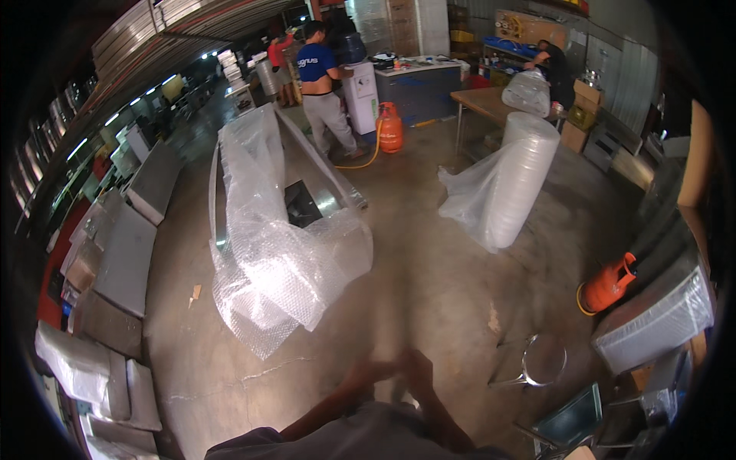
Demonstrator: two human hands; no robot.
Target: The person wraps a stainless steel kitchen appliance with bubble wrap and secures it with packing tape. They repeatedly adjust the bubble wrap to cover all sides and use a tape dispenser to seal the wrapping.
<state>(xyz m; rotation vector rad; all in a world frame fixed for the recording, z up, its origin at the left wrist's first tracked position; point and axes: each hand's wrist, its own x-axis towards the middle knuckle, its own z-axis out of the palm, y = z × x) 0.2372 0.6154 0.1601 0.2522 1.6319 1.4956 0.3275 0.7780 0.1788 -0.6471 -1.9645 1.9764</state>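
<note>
Left hand (381,373), right hand (416,371): grip untellable; bubble wrap (272,268), loose, is trailing past the edge of the metal unit (330,201), perhaps inviting trips.

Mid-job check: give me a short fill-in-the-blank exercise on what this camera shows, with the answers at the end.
1. The left hand and right hand, close together, show near the ____ edge of the picture rather than the upper one.
2. The big roll stands to the ____ of the loose bubble wrap sheet.
3. Both gas cylinders are coloured ____.
4. The hose near the person in the blue shirt is ____.

Missing words: lower; right; orange; yellow.
</note>
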